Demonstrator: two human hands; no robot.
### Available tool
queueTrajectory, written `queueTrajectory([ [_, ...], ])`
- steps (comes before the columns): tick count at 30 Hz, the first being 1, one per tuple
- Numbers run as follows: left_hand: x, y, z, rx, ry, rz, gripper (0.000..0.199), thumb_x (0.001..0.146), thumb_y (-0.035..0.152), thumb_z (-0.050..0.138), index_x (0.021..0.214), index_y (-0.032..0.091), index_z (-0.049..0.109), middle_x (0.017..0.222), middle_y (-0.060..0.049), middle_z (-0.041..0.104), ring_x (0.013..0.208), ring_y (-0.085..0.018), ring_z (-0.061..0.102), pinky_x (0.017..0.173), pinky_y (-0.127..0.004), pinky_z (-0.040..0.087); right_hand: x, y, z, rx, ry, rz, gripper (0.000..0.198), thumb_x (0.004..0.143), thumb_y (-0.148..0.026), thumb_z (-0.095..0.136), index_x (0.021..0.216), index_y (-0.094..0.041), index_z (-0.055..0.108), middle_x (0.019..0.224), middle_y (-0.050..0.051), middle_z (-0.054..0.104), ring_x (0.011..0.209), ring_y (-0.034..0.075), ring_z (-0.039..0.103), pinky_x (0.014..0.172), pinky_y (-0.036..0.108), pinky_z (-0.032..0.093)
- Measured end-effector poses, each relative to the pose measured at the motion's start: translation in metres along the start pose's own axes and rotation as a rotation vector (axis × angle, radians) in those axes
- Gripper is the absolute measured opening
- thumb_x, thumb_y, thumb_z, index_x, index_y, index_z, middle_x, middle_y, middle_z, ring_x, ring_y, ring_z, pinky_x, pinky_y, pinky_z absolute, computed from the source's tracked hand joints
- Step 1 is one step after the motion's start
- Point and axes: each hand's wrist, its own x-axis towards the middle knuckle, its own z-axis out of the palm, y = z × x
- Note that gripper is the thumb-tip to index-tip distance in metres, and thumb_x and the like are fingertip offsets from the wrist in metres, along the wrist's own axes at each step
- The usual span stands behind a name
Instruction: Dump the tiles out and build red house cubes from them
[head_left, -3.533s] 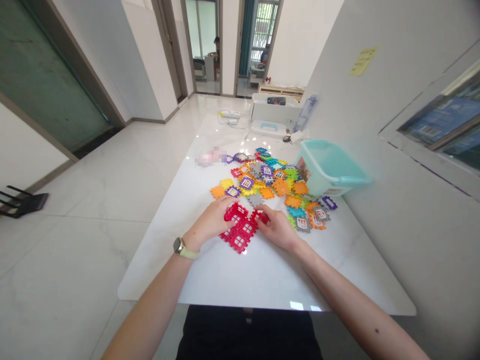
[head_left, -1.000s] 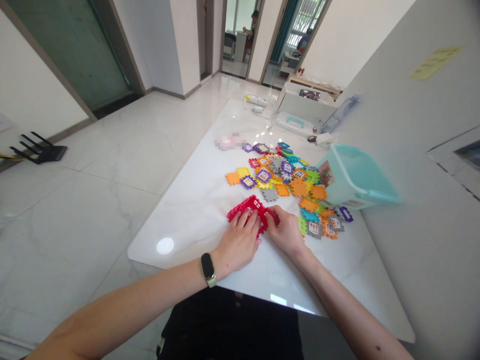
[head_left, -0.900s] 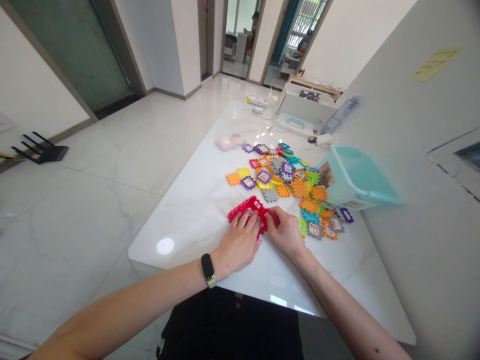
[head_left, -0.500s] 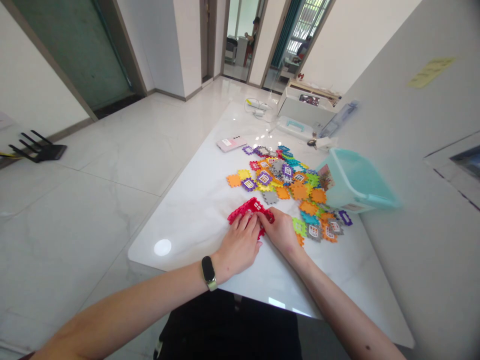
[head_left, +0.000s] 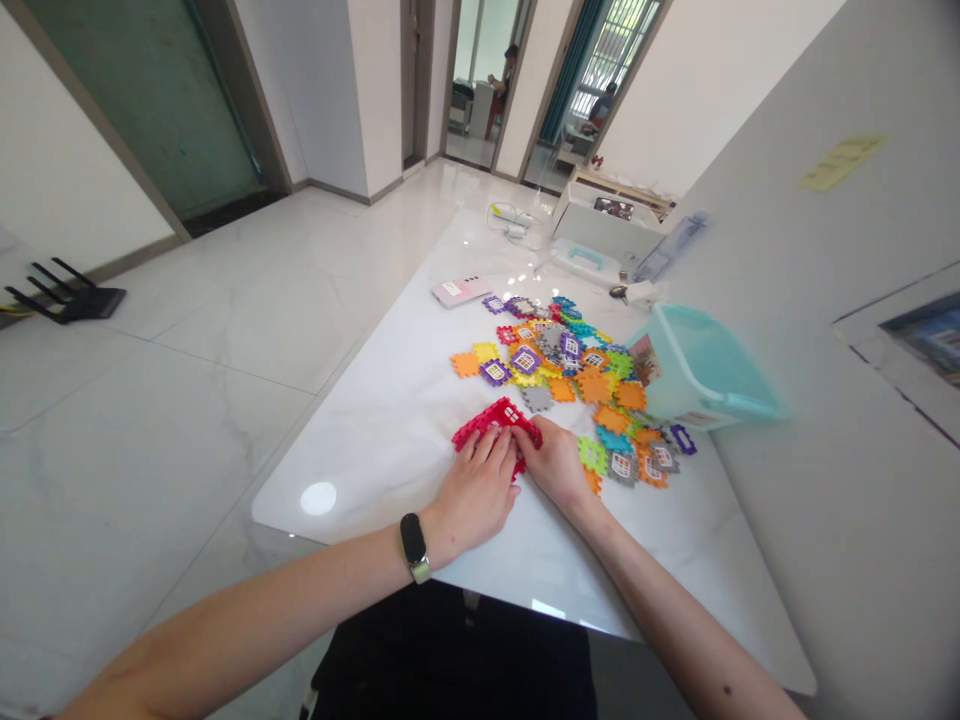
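Observation:
Red interlocking plastic tiles (head_left: 493,410) with toothed edges and a white window insert are joined together near the table's front edge. Across their near side lie the fingers of my left hand (head_left: 474,492), closed against the red tiles, with the thumb lower down. My right hand (head_left: 556,462) pinches their right end between thumb and fingers. Both hands touch around the middle and cover part of the red pieces, so how they join there is hidden. Just beyond, a grey tile (head_left: 537,398) lies flat, beside a heap of many-coloured tiles (head_left: 592,385).
A light teal plastic bin (head_left: 712,375) stands right of the heap, by the grey partition (head_left: 847,420). Further back on the white table (head_left: 375,440) are a pink phone (head_left: 459,291), a white case (head_left: 585,258) and cables (head_left: 516,228). People sit beyond the far doorways.
The view has shifted very slightly. Both hands stay on the red tiles, with hardly any visible movement of fingers or tiles.

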Motion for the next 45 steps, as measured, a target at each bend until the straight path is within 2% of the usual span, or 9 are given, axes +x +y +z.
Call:
queueTrajectory([
  [5,-0.001,0.002,-0.002,-0.004,-0.018,-0.022,0.058,0.094,0.04,0.043,0.142,0.008,0.041,0.15,-0.016,0.042,0.138,-0.03,0.036,0.114,-0.044,0.025,-0.004,0.003,-0.019,0.16,-0.131,0.021,0.026,0.09,-0.038,0.049,0.098,-0.018,0.062,0.07,0.003,0.068,0.059,0.017,0.06,0.056,0.025,0.04],
  [10,-0.001,0.002,-0.002,-0.011,-0.005,-0.045,0.056,0.095,0.041,0.04,0.142,0.009,0.041,0.151,-0.016,0.039,0.139,-0.03,0.035,0.113,-0.043,0.026,-0.008,0.011,-0.026,0.036,-0.179,0.011,0.022,0.086,-0.034,0.051,0.077,-0.018,0.063,0.062,0.002,0.064,0.054,0.016,0.056,0.053,0.026,0.036],
  [15,-0.002,0.003,-0.003,-0.009,-0.016,-0.04,0.051,0.095,0.038,0.042,0.137,0.009,0.045,0.15,-0.017,0.041,0.138,-0.03,0.036,0.113,-0.044,0.026,-0.012,0.011,-0.02,-0.017,-0.142,-0.002,0.025,0.086,-0.033,0.051,0.066,-0.019,0.057,0.058,0.003,0.062,0.051,0.016,0.053,0.051,0.026,0.033],
  [25,-0.001,0.002,-0.011,-0.026,-0.045,-0.025,0.037,0.097,0.033,0.041,0.124,0.011,0.052,0.148,-0.017,0.043,0.137,-0.031,0.037,0.111,-0.045,0.029,-0.011,0.002,-0.016,-0.012,-0.126,0.012,0.027,0.087,-0.028,0.048,0.061,-0.02,0.05,0.056,0.004,0.061,0.048,0.014,0.048,0.051,0.026,0.029],
  [34,-0.001,0.001,-0.009,-0.067,-0.012,-0.032,0.045,0.094,0.036,0.046,0.13,0.01,0.048,0.149,-0.018,0.04,0.136,-0.034,0.035,0.111,-0.05,0.029,-0.009,0.001,-0.012,0.042,-0.121,0.044,0.024,0.086,-0.025,0.049,0.064,-0.019,0.054,0.06,0.003,0.063,0.053,0.015,0.051,0.053,0.025,0.03],
  [38,-0.017,0.001,-0.025,-0.151,0.075,0.105,0.038,0.092,0.028,0.048,0.127,0.016,0.05,0.143,-0.015,0.045,0.128,-0.03,0.043,0.107,-0.048,0.035,-0.005,0.014,-0.022,0.288,-0.208,0.065,0.013,0.083,-0.028,0.056,0.084,-0.018,0.064,0.068,0.001,0.067,0.06,0.016,0.058,0.056,0.024,0.038],
  [41,-0.029,-0.011,-0.043,-0.257,0.227,0.281,0.03,0.089,0.017,0.047,0.118,0.022,0.053,0.128,-0.01,0.055,0.118,-0.024,0.05,0.103,-0.043,0.039,-0.003,0.025,-0.026,0.431,-0.194,0.066,0.026,0.082,-0.023,0.054,0.106,-0.017,0.062,0.082,0.002,0.072,0.07,0.017,0.064,0.066,0.026,0.045],
  [43,-0.027,-0.025,-0.053,-0.35,0.353,0.225,0.031,0.088,0.015,0.049,0.118,0.023,0.052,0.124,-0.009,0.056,0.117,-0.023,0.051,0.102,-0.043,0.041,-0.003,0.028,-0.026,0.41,-0.154,0.063,0.027,0.083,-0.02,0.05,0.107,-0.017,0.062,0.082,0.002,0.072,0.072,0.017,0.064,0.068,0.027,0.045],
  [45,-0.014,-0.043,-0.055,-0.513,0.433,0.041,0.033,0.088,0.018,0.05,0.121,0.022,0.05,0.125,-0.01,0.055,0.119,-0.024,0.05,0.101,-0.043,0.042,-0.004,0.026,-0.025,0.388,-0.144,0.057,0.023,0.083,-0.018,0.048,0.101,-0.018,0.062,0.079,0.002,0.071,0.069,0.016,0.063,0.065,0.026,0.043],
])
